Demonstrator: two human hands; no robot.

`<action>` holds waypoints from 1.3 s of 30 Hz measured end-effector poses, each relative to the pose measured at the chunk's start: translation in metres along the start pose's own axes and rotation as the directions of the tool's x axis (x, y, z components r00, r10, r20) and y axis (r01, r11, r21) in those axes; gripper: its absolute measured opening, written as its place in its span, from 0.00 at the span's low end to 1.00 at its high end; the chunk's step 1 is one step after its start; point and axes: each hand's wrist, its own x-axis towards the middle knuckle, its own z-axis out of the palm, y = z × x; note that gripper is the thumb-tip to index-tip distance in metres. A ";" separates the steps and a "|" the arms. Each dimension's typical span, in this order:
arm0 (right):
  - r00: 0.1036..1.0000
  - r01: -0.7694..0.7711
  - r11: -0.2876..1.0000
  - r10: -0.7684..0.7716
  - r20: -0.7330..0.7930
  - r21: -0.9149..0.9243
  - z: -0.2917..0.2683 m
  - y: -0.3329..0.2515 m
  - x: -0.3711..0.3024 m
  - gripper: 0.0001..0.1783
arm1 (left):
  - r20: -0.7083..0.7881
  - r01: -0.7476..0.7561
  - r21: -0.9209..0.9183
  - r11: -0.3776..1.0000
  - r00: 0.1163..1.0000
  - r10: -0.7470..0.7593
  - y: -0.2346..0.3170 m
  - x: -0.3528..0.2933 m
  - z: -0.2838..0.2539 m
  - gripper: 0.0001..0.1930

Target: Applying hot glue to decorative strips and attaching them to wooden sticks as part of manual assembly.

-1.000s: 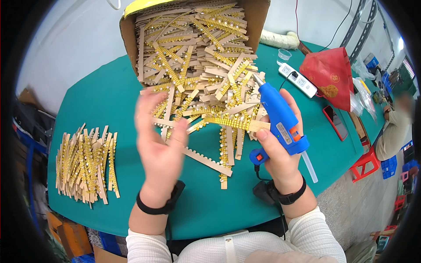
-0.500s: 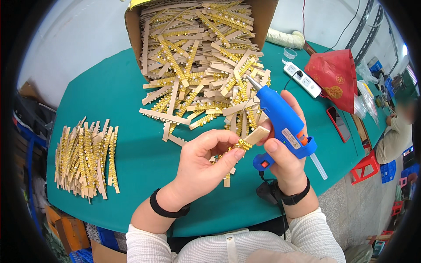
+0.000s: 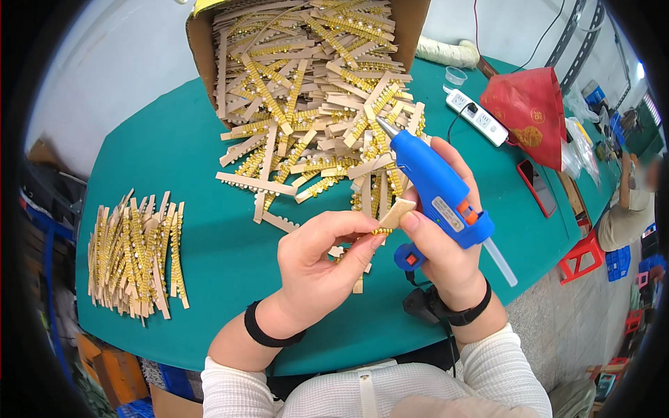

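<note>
My left hand [image 3: 317,261] is closed, pinching a beige strip [image 3: 398,212] wound with gold trim and beads between thumb and fingertips. Most of that strip is hidden by my fingers; its bare beige end points up to the right. My right hand [image 3: 451,268] wraps round a blue hot glue gun [image 3: 433,174], its metal nozzle aimed up to the left and a clear glue stick coming out of its back. The right thumb and a fingertip also touch the strip's bare end. Beyond my hands, similar beaded strips [image 3: 286,157] spill across the green table.
A cardboard box [image 3: 203,70] lies on its side, full of strips. At the left sits a neater pile of strips [image 3: 136,258]. To the right are a white power strip [image 3: 477,117], a red bag [image 3: 526,111] and a phone [image 3: 536,188]. Another person [image 3: 631,209] is at the far right.
My right thumb has come onto the strip's bare end, which now tilts more steeply. The glue gun has shifted slightly left and its nozzle has moved left with it.
</note>
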 end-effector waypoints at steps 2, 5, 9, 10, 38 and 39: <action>0.996 -0.083 0.996 0.085 -0.034 0.041 0.005 -0.005 0.002 0.40 | 0.001 -0.087 0.095 0.992 0.996 0.088 -0.001 0.002 -0.002 0.09; 0.978 -0.198 0.968 0.206 -0.038 0.151 0.003 -0.004 0.006 0.39 | 0.108 -0.303 0.213 0.929 0.952 0.285 -0.002 0.007 -0.005 0.09; 0.950 -0.306 0.920 0.310 0.023 0.244 -0.002 0.000 0.009 0.37 | 0.199 -0.378 0.233 0.896 0.920 0.337 -0.004 0.010 -0.009 0.10; 0.951 -0.305 0.921 0.309 0.021 0.244 -0.002 0.000 0.010 0.37 | 0.220 -0.403 0.241 0.883 0.909 0.355 -0.004 0.011 -0.010 0.10; 0.969 -0.064 0.977 0.012 0.245 0.205 -0.007 0.006 -0.003 0.37 | -0.113 -0.336 0.097 0.937 0.932 0.346 0.016 0.020 -0.041 0.11; 0.966 -0.078 0.975 0.023 0.258 0.207 -0.008 0.007 -0.002 0.36 | -0.117 -0.337 0.097 0.937 0.931 0.347 0.016 0.020 -0.041 0.11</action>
